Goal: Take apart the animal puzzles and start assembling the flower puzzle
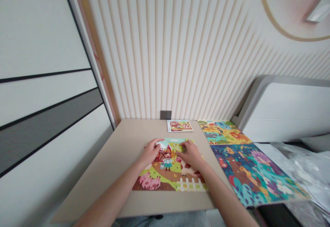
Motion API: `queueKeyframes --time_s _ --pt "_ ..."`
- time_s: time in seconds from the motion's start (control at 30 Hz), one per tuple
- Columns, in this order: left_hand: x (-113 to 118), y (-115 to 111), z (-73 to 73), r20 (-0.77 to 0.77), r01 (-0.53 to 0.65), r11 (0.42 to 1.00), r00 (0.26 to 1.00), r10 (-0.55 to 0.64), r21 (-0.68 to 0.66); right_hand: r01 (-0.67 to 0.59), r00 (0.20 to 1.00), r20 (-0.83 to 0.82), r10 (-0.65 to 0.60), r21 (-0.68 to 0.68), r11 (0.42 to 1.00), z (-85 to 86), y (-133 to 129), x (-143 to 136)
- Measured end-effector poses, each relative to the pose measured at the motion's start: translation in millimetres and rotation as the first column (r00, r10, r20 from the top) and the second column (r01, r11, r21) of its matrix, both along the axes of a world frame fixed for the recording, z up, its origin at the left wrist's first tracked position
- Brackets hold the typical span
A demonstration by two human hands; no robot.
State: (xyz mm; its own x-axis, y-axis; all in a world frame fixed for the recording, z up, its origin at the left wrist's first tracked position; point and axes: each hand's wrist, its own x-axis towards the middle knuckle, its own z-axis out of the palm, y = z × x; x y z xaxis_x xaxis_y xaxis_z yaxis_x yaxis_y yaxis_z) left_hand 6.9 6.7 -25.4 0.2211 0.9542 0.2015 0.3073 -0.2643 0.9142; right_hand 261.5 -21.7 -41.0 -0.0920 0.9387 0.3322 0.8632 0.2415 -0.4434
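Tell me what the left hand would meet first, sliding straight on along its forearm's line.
Once past the far edge of the farm puzzle, the left hand would probably meet the small farm picture card, though depth is hard to judge.

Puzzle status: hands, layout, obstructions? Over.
Left hand at upper left of puzzle, right hand at upper right. Puzzle flat on table. Hands, forearms hide parts of it. Card apart, beyond it.

Puzzle on table, card behind, picture boards to the right.
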Motion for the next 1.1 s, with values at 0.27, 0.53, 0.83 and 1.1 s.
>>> queueKeyframes --time_s 0.27,0.53,0.83,1.1 --pt "-3 4 -6.0 -0.022 0.029 0.999 0.999 -0.03 -0.025 0.014 0.999 0.049 -0.01 -0.088 0.996 16.1 27 29" --pt "-2 3 -6.2 -0.004 0.023 1.0 1.0 -0.023 -0.005 0.059 0.993 0.11 -0.034 -0.232 0.971 22.0 57 41" --pt "-1 2 -2.7 -0.025 0.005 1.0 1.0 -0.006 -0.021 -0.112 0.925 -0.374 0.065 -0.106 0.988 15.5 41 48" --pt "-1 4 -6.0 -0.059 0.007 1.0 0.998 -0.006 0.008 -0.098 0.555 -0.828 0.084 0.036 0.995 24.9 45 53"
